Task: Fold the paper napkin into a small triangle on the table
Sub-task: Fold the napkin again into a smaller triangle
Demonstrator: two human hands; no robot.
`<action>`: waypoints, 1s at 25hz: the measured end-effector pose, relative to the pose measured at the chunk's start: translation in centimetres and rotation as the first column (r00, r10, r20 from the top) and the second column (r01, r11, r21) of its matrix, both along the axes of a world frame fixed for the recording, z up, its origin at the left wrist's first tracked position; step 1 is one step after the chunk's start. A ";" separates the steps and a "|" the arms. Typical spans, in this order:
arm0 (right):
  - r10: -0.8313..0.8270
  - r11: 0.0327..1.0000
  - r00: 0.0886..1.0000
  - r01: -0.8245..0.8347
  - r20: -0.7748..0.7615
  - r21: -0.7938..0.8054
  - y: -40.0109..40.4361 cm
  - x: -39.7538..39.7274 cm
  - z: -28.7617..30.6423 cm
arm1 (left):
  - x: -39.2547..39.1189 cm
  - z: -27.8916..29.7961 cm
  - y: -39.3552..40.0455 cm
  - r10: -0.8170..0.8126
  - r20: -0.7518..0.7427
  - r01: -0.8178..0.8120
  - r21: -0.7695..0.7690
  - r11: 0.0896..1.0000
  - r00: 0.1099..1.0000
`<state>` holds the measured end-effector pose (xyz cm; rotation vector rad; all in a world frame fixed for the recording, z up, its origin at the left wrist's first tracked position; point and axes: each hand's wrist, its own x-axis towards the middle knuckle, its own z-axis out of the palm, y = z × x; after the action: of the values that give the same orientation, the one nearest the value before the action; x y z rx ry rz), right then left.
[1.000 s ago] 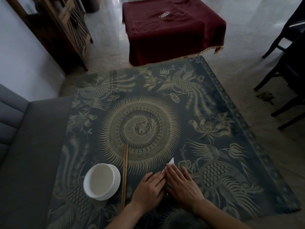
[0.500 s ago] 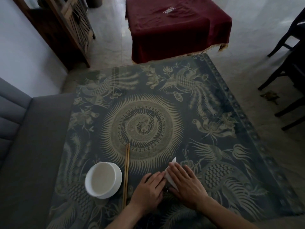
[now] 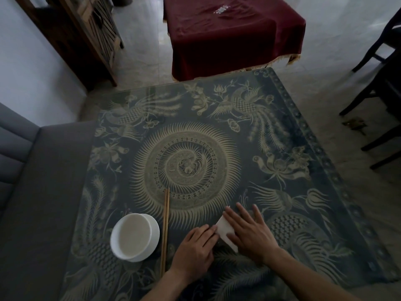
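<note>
A small white folded paper napkin lies flat on the dark patterned table near its front edge. My right hand rests flat on the napkin's right part with fingers spread, covering most of it. My left hand lies palm down beside it, with its fingertips touching the napkin's left edge. A tip of the napkin shows above the right index finger, and a corner shows below the right thumb.
A white bowl stands left of my hands, with a pair of wooden chopsticks lying between bowl and hands. A grey sofa borders the table on the left. A red-draped table stands behind; dark chairs stand at the right.
My right hand has slid right and spread flat, uncovering more of the napkin between my hands. My left hand stays at its left edge. The camera view has shifted slightly.
</note>
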<state>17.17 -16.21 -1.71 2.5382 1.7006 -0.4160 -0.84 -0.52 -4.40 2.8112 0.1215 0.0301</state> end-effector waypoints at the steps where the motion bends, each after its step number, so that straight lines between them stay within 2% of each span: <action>1: -0.026 1.000 1.000 0.026 0.005 -0.015 -0.1 0.7 0.2 | 0.0 0.0 0.0 -0.002 -0.005 0.001 -0.004 1.000 1.000; 4: 0.012 0.999 1.000 -0.011 0.010 -0.039 0.0 1.5 0.3 | 0.0 0.0 0.1 -0.001 -0.028 0.001 -0.014 1.000 1.000; 9: -0.034 0.996 0.996 0.027 -0.087 -0.083 0.3 0.5 -0.5 | 0.2 0.3 -0.2 0.008 -0.052 -0.008 -0.010 1.000 0.999; 14: 0.041 0.989 0.997 -0.050 -0.068 -0.136 -0.1 1.7 -1.3 | 0.0 0.4 -0.4 0.019 -0.094 -0.020 -0.008 1.000 0.995; 18: 0.075 0.989 0.995 -0.083 -0.065 -0.119 -0.3 1.9 -1.1 | -0.1 0.5 -0.2 0.004 -0.164 -0.003 0.007 1.000 0.987; 25: 0.061 0.989 0.996 -0.070 -0.066 -0.133 -0.4 2.0 -1.4 | 2.8 1.4 -0.7 0.016 -0.280 0.017 0.114 0.993 0.960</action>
<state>19.13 -16.60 -3.12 2.3915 1.7072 -0.5903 1.96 -1.24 -3.00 2.9145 0.1908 -0.3751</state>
